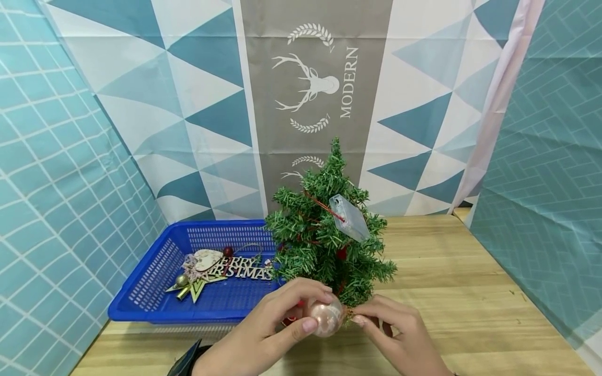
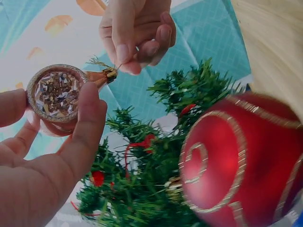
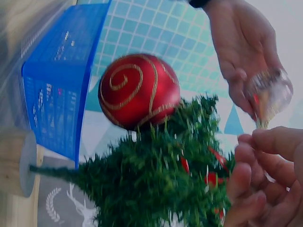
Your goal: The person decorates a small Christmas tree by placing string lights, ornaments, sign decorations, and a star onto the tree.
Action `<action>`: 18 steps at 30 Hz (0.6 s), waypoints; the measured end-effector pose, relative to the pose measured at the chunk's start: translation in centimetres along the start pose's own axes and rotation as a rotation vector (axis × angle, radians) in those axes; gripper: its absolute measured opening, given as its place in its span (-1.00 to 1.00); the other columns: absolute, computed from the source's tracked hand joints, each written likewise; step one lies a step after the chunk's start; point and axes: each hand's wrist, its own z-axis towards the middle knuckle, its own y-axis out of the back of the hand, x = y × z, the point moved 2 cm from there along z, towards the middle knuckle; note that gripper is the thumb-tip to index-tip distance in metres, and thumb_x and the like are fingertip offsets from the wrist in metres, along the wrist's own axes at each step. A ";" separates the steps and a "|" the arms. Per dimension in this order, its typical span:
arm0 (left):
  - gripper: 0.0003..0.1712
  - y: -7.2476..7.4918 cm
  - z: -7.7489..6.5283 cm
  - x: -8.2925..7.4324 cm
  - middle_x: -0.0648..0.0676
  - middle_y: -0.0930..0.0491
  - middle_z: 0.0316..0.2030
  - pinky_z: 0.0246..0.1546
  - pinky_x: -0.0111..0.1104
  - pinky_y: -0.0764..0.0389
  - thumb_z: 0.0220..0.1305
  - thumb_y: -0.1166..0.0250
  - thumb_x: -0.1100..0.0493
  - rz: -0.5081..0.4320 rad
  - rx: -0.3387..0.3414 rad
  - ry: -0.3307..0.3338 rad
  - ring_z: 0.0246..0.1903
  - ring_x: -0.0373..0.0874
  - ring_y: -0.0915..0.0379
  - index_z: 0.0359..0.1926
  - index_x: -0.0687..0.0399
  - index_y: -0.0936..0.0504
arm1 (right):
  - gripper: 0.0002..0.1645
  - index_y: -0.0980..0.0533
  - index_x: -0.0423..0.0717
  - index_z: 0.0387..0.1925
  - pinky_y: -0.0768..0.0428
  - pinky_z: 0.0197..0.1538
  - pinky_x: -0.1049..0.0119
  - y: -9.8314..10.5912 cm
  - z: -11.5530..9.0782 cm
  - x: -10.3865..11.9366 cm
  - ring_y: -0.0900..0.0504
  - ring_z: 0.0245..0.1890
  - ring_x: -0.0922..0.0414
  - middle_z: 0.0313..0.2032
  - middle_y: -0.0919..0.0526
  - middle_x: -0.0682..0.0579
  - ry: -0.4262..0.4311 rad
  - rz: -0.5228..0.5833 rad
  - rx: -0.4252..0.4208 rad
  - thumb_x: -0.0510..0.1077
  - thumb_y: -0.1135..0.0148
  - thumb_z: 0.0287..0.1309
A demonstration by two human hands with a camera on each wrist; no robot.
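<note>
My left hand (image 1: 263, 326) grips a shiny pinkish bauble (image 1: 326, 316) between thumb and fingers, in front of a small artificial Christmas tree (image 1: 324, 245). In the left wrist view, the bauble (image 2: 57, 94) shows a round recess filled with glittery flakes and edged in gold. At its narrow gold end, my right hand (image 1: 400, 329) pinches a thin cord between thumb and forefinger. A red bauble (image 3: 139, 91) with gold glitter swirls hangs on the tree's near side. Higher up on the branches sits a clear plastic box (image 1: 350, 218) with red wire running from it.
Left of the tree, a blue plastic basket (image 1: 155, 312) holds a Merry Christmas sign (image 1: 242, 268), a gold star (image 1: 197, 287) and small ornaments. The tree stands on a round wooden base (image 3: 16, 163). Patterned cloths hang behind and beside the wooden table (image 1: 470, 292).
</note>
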 end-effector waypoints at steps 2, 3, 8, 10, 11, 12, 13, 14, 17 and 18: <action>-0.65 -0.1 -0.5 0.5 0.00 -0.31 0.05 -0.21 -0.37 -0.46 0.33 0.10 0.28 -0.044 0.007 -0.026 -0.14 -0.16 -0.31 0.10 -0.08 -0.28 | -0.59 -0.56 -0.07 -0.20 -0.35 -0.56 0.63 0.5 -0.2 -0.1 -0.39 -0.57 0.38 -0.40 -0.57 0.14 0.016 0.002 0.014 -0.50 -0.18 -0.10; -0.65 -0.2 -0.7 0.9 0.03 -0.29 0.04 -0.21 -0.37 -0.47 0.33 0.11 0.30 -0.087 0.019 -0.020 -0.15 -0.16 -0.32 0.10 -0.05 -0.27 | -0.58 -0.55 -0.09 -0.18 -0.37 -0.53 0.62 0.6 -0.3 -0.1 -0.43 -0.54 0.36 -0.37 -0.58 0.13 0.034 -0.006 0.013 -0.51 -0.17 -0.10; -0.63 -1.4 -1.9 2.6 0.10 -0.20 0.06 -0.09 -0.34 -0.44 0.32 0.12 0.30 -0.204 0.085 0.022 -0.04 -0.15 -0.30 0.13 0.01 -0.13 | -0.59 -0.54 -0.20 -0.14 -0.39 -0.47 0.56 1.1 -0.1 0.5 -0.48 -0.45 0.27 -0.33 -0.59 0.04 0.175 0.099 0.008 -0.52 -0.13 -0.08; -0.59 -2.0 -2.2 3.4 0.12 -0.17 0.08 -0.05 -0.35 -0.41 0.32 0.11 0.29 -0.182 0.116 -0.005 0.02 -0.16 -0.24 0.16 0.03 -0.08 | -0.63 -0.53 -0.23 -0.15 -0.37 -0.51 0.57 1.0 0.2 0.9 -0.44 -0.49 0.28 -0.37 -0.57 0.02 0.233 0.203 0.012 -0.52 -0.11 -0.05; -0.55 -2.3 -2.4 3.7 0.12 -0.16 0.10 -0.06 -0.37 -0.40 0.30 0.08 0.29 -0.174 0.135 -0.019 0.04 -0.17 -0.21 0.18 0.04 -0.06 | -0.66 -0.54 -0.25 -0.18 -0.35 -0.53 0.58 1.0 0.3 1.0 -0.41 -0.52 0.28 -0.40 -0.56 0.02 0.277 0.248 0.015 -0.51 -0.12 -0.05; -0.53 -2.6 -2.4 4.2 0.14 -0.16 0.11 -0.08 -0.38 -0.41 0.29 0.06 0.30 -0.161 0.152 -0.042 0.04 -0.19 -0.19 0.19 0.08 -0.05 | -0.69 -0.54 -0.25 -0.21 -0.33 -0.55 0.60 0.9 0.5 1.1 -0.39 -0.55 0.30 -0.43 -0.55 0.00 0.309 0.283 0.019 -0.50 -0.12 -0.05; -0.50 -3.0 -2.5 4.7 0.17 -0.17 0.11 -0.11 -0.39 -0.42 0.27 0.03 0.32 -0.148 0.163 -0.072 0.04 -0.21 -0.18 0.19 0.12 -0.05 | -0.71 -0.54 -0.25 -0.23 -0.32 -0.56 0.62 0.9 0.5 1.1 -0.36 -0.57 0.31 -0.45 -0.54 -0.01 0.341 0.317 0.027 -0.49 -0.13 -0.05; -0.49 -3.3 -2.5 5.1 0.19 -0.17 0.11 -0.12 -0.40 -0.42 0.25 0.01 0.34 -0.155 0.177 -0.082 0.04 -0.22 -0.18 0.19 0.15 -0.06 | -0.72 -0.54 -0.25 -0.25 -0.30 -0.57 0.63 0.8 0.6 1.0 -0.36 -0.58 0.31 -0.47 -0.53 -0.02 0.372 0.340 0.033 -0.48 -0.15 -0.07; -0.48 -4.3 -2.6 6.1 0.21 -0.26 0.04 -0.20 -0.49 -0.43 0.20 -0.09 0.34 -0.056 0.181 -0.105 -0.04 -0.30 -0.21 0.16 0.22 -0.14 | -0.77 -0.53 -0.24 -0.33 -0.29 -0.59 0.66 0.5 0.5 0.9 -0.36 -0.60 0.33 -0.51 -0.52 0.00 0.384 0.356 0.061 -0.46 -0.20 -0.12; -0.52 -4.7 -2.4 6.3 0.22 -0.30 0.01 -0.20 -0.50 -0.43 0.19 -0.10 0.33 0.017 0.175 -0.115 -0.05 -0.30 -0.23 0.13 0.26 -0.19 | -0.79 -0.52 -0.23 -0.35 -0.28 -0.59 0.67 0.4 0.6 1.0 -0.37 -0.60 0.33 -0.52 -0.51 0.01 0.385 0.349 0.070 -0.46 -0.21 -0.12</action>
